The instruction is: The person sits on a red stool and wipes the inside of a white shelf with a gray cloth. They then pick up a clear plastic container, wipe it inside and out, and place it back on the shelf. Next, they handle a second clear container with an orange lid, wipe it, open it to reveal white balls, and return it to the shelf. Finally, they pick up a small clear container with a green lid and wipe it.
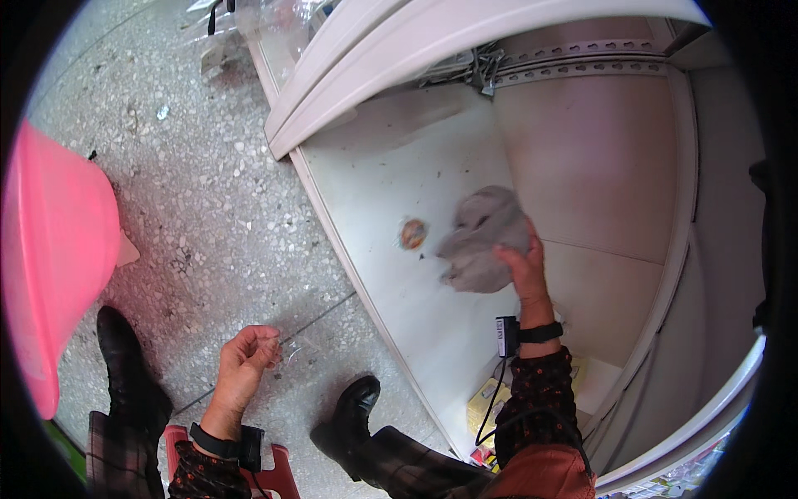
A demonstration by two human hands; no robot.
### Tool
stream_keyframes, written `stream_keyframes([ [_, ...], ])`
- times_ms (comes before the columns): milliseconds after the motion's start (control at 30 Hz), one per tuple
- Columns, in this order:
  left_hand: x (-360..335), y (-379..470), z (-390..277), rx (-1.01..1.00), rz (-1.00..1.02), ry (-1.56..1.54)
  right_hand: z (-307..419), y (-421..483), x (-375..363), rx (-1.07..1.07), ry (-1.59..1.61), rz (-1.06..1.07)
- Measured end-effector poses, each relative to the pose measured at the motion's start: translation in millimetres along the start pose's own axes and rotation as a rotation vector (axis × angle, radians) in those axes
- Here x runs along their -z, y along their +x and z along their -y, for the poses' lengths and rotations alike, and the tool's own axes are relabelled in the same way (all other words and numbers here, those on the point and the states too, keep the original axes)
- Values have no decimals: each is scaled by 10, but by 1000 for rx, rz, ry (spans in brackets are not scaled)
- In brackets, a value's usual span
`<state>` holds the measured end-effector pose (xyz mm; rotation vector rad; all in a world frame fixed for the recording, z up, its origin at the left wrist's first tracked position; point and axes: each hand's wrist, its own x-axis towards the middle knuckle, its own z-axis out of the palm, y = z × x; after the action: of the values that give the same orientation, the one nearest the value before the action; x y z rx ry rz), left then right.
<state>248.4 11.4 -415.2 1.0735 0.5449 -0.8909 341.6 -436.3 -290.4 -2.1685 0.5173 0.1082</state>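
Observation:
My right hand [522, 265] grips a crumpled grey cloth [489, 243], blurred, inside a white shelf unit. It hangs over or rests against the white bottom shelf [368, 168]; contact is hard to tell. Just left of the cloth, on that shelf, lies a small round orange item [413, 234] in clear wrapping. Over the speckled floor [206, 249], my left hand [250, 352] pinches a thin piece of clear plastic [299, 349] between thumb and fingers. Both wrists wear black straps with small devices.
A large pink plastic basin [62, 249] stands at the left. Below my left arm is a red stool [282, 471]. Metal hooks [485, 65] hang at the shelf's back. Yellow packs [483, 402] lie near my right forearm. A white shelf edge [436, 50] crosses above.

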Motion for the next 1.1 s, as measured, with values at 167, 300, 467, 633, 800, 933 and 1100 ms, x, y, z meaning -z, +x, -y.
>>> stream_keyframes([
  [167, -2, 37, -116, -31, -27, 5, -12, 827, 537, 67, 75, -242],
  [300, 114, 74, -37, -1, -78, 19, -399, 1755, 322, -41, -44, -342],
  [467, 292, 32, 113, -3, -111, 34, -646, 1977, -258, 172, -552, -316],
  [633, 205, -28, 187, 24, -63, 47, -7, 1331, -874, 560, -675, -92],
  [800, 46, -91, 16, 5, -40, 5, 471, 692, -1072, 604, -242, 350],
  [933, 114, -106, -148, -27, -83, -2, 428, 1022, -451, 498, -187, -80],
  [1100, 231, -120, -182, -9, -123, -9, 257, 2108, -755, 343, -632, -273],
])
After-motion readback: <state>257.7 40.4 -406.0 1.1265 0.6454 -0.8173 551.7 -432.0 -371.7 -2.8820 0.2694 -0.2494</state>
